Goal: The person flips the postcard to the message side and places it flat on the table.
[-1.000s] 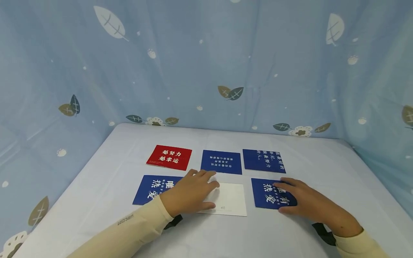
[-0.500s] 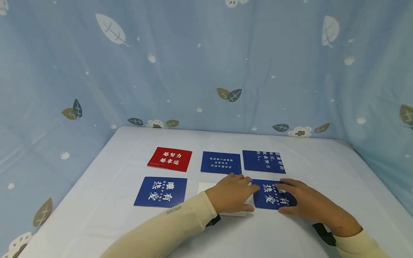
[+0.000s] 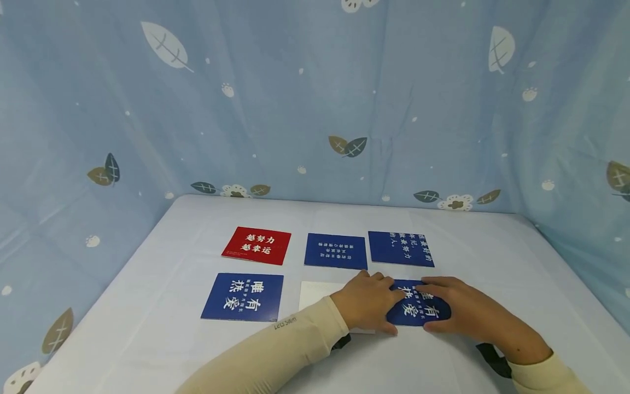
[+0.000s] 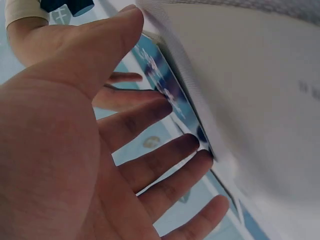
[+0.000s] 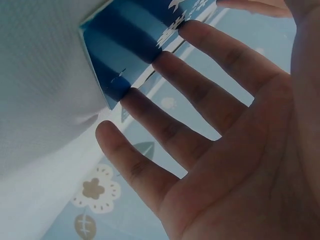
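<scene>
A blue card (image 3: 415,312) with white lettering lies at the front right of the white table, between both hands. My right hand (image 3: 465,306) holds its right side, with fingers (image 5: 165,60) at the far edge and the thumb at the near edge. On its left side, my left hand (image 3: 369,301) spans the card in the same way, with fingertips (image 4: 192,142) meeting the far edge. The left hand and forearm partly cover a white card (image 3: 315,293) beneath them. Left of that lies another blue card (image 3: 243,295) with the same lettering.
The back row holds a red card (image 3: 258,246), a blue card (image 3: 334,250) with small text, and another blue card (image 3: 401,248). Behind the white table (image 3: 147,339) hangs a light-blue curtain (image 3: 275,98) with leaf prints.
My left hand has moved right, from over the white card to the left side of the front-right blue card. My right hand has stayed at that card, which has shifted slightly toward me.
</scene>
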`<state>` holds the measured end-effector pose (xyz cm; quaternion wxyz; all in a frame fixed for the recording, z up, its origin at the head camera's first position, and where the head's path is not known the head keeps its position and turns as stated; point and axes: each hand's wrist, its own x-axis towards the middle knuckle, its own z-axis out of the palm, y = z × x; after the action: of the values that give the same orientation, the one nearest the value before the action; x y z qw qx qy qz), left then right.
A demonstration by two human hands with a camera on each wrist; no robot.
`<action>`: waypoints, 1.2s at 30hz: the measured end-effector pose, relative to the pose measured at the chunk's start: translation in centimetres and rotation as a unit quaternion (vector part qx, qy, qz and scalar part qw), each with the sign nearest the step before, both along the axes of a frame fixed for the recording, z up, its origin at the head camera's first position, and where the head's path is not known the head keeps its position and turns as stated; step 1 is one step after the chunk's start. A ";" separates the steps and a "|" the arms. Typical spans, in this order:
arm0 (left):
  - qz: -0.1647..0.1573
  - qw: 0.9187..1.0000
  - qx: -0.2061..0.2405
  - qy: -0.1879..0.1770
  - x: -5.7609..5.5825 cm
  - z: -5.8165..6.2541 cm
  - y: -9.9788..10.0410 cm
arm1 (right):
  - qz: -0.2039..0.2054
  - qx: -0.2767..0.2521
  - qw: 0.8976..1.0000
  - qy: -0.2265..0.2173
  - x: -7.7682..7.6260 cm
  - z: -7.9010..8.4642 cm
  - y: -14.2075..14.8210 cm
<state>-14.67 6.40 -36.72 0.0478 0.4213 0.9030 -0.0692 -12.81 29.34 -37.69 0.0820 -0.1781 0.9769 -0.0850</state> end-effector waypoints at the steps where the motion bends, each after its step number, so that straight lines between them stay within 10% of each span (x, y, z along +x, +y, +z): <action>1: 0.001 1.000 0.001 0.001 0.0 0.0 0.0 | 0.001 0.001 1.000 0.001 0.0 0.0 0.0; 27: -0.023 0.999 0.024 0.021 -0.3 -0.7 -0.6 | 0.015 0.008 0.999 -0.029 0.0 0.7 0.0; 36: -0.022 0.996 0.070 -0.043 -1.3 -0.2 -1.3 | 0.022 -0.034 0.998 -0.040 -0.2 1.2 0.6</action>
<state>-15.95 5.13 -36.93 0.0556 0.4461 0.8932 0.0114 -13.01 29.91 -36.52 0.1163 -0.1985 0.9653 -0.1233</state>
